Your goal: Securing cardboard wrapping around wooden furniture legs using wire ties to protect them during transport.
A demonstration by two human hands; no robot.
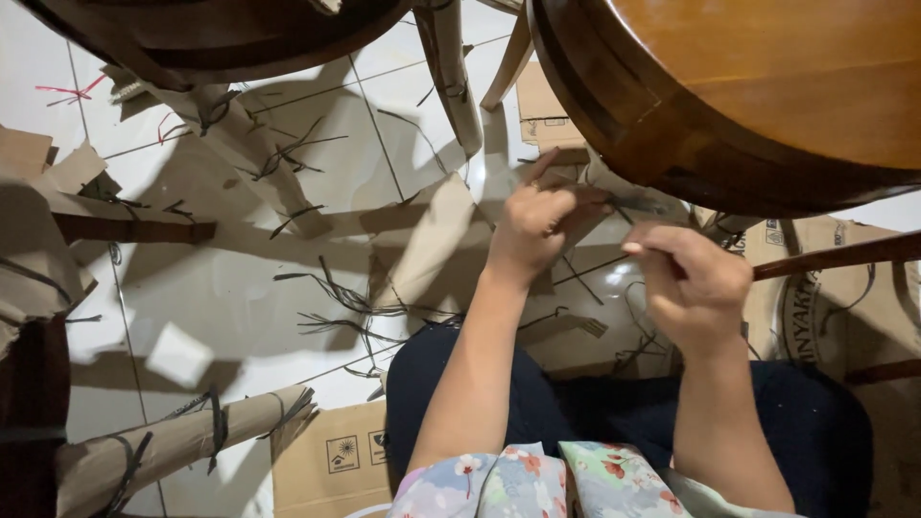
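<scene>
Head view: left hand and right hand each pinching a dark strip beneath round wooden table.

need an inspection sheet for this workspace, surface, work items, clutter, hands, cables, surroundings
surface: white tiled floor, partly shadowed.
job's things: a thin dark strip at the fingers of both hands, just under the rim of the round wooden table.
clutter: dark strip offcuts scattered on the tiles; flat cardboard pieces; paper-wrapped legs bound with dark strips.
hands: left hand pinching the strip; right hand curled around its other end, seemingly with a thin tool.
cables: nothing seen.
surroundings: a second dark wooden piece at top left; the person's dark trousers below.
</scene>
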